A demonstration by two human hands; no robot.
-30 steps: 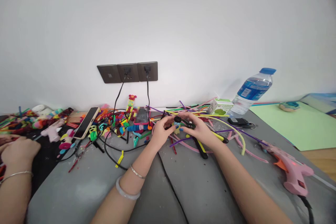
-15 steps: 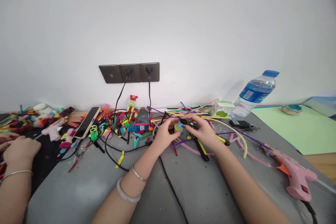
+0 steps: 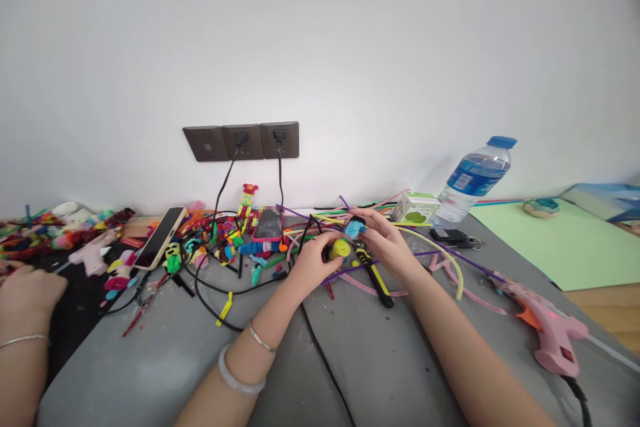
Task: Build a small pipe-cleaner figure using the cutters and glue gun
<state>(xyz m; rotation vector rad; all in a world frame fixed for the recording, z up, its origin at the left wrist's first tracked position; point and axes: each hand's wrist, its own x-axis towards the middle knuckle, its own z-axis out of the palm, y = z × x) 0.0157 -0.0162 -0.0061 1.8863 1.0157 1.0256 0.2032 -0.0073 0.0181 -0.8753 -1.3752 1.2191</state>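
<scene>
Yellow rounded piece (image 3: pixel 341 249), ringed top, gripped in left fingers (image 3: pixel 327 269); light-blue piece (image 3: pixel 353 230), dark-edged, pinched in right fingers (image 3: pixel 376 239).

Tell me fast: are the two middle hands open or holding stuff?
Left hand: closed, holding the yellow piece.
Right hand: closed, holding the light-blue piece.

No legible txt, brand or no. in view. Clear plastic water btl w/ blue screw cap (image 3: pixel 473 180): its blue wraparound label (image 3: pixel 481 173) has pale lettering, too small & angled to read, + a whitish rect. patch w/ fine lines, looks like a barcode, digits illegible. Small white-and-green cardboard box (image 3: pixel 418 205): tiny print on the front, unreadable, above a pic of rounded green shapes. Flat rect. device w/ pink frame (image 3: pixel 269 223): screen partly pixelated, content can't be made out.
</scene>
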